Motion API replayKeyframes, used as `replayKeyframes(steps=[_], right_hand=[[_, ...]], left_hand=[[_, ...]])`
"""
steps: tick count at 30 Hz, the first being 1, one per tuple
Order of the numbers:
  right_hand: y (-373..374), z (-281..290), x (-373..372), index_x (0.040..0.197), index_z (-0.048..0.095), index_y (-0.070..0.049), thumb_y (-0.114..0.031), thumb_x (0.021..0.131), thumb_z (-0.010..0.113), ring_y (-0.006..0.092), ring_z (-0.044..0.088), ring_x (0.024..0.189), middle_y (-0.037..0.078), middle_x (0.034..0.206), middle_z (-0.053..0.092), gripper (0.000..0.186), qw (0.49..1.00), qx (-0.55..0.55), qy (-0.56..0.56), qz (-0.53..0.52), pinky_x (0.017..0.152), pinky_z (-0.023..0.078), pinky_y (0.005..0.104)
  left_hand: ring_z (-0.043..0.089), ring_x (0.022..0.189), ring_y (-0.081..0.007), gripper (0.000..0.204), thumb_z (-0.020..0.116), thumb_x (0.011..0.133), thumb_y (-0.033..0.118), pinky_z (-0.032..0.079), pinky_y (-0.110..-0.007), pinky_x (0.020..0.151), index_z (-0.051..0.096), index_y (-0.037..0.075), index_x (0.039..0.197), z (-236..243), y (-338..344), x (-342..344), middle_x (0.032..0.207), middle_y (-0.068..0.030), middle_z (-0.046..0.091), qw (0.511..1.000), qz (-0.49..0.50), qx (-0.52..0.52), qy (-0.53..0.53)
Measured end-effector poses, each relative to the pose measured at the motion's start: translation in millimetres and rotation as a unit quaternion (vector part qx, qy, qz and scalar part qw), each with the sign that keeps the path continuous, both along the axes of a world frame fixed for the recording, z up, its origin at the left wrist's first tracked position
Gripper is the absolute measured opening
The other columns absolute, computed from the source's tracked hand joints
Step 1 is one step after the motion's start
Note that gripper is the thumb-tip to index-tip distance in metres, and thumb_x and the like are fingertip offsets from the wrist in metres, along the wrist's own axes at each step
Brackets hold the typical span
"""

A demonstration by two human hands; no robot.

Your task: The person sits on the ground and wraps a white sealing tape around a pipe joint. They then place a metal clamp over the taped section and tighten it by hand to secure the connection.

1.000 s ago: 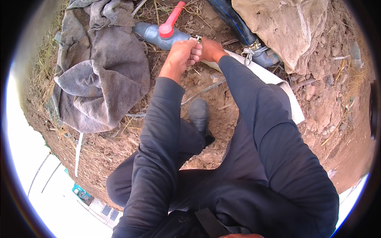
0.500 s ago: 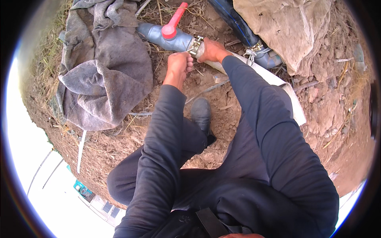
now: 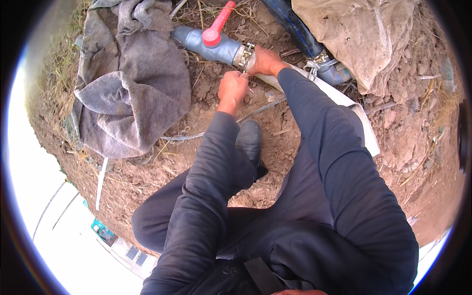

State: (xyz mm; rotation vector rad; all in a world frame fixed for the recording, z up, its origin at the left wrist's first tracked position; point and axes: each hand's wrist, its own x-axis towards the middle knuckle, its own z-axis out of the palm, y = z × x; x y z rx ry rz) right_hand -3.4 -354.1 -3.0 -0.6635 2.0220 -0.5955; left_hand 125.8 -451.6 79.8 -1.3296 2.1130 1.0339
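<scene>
A grey pipe fitting (image 3: 201,43) with a red valve handle (image 3: 219,19) lies on the soil. At its right end a metal clamp (image 3: 246,56) circles the pale end of a flat white hose (image 3: 359,117). My right hand (image 3: 265,63) is wrapped round the hose end beside the clamp, its fingertips mostly hidden. Just below the clamp, my left hand (image 3: 233,89) is closed, pinching something small and thin that I cannot make out. Both forearms are in dark sleeves.
Grey felt cloth (image 3: 125,105) is heaped at the left. A black pipe (image 3: 290,24) with a second clamp (image 3: 319,59) and tan sacking (image 3: 356,34) lie at the upper right. A thin cable (image 3: 187,136) crosses the soil above my boot (image 3: 248,142).
My left hand has moved down and toward me from the valve's end, exposing the clamp. My right hand stays on the hose end. The whole view has shifted slightly.
</scene>
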Motion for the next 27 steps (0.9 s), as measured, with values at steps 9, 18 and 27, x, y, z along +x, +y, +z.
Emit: replayKeyframes(steps=[9, 18, 27], right_hand=[[-1, 7, 3, 0.15, 0.043, 0.003, -0.042, 0.059, 0.097, 0.0406, 0.064, 0.127, 0.027, 0.136, 0.066, 0.115, 0.999, -0.027, 0.007, -0.019, 0.108, 0.05, 0.0445], [2, 5, 8, 0.17, 0.013, -0.021, -0.037, 0.06, 0.099, 0.0395, 0.059, 0.135, 0.024, 0.147, 0.06, 0.141, 0.996, -0.072, 0.004, -0.047, 0.114, 0.046, 0.0449], [2, 9, 7, 0.163, 0.033, -0.018, -0.035, 0.06, 0.097, 0.0368, 0.062, 0.132, 0.019, 0.143, 0.064, 0.122, 0.996, -0.075, 0.003, -0.039, 0.112, 0.048, 0.0447]], left_hand=[[0.065, 0.06, -0.014, 0.018, 0.059, 0.103, 0.021, 0.054, -0.031, 0.054, 0.065, 0.009, 0.091, -1, -37, 7, 0.075, -0.0019, 0.069, 0.889, 0.35, 0.282, 0.093], [0.062, 0.057, -0.0159, 0.02, 0.056, 0.101, 0.024, 0.052, -0.033, 0.055, 0.061, 0.01, 0.087, -5, -29, 11, 0.073, -0.0031, 0.068, 0.894, 0.331, 0.291, 0.077], [0.062, 0.061, -0.0175, 0.025, 0.057, 0.105, 0.028, 0.053, -0.034, 0.055, 0.058, 0.013, 0.085, -6, -22, 0, 0.073, -0.004, 0.066, 0.859, 0.381, 0.307, 0.151]])
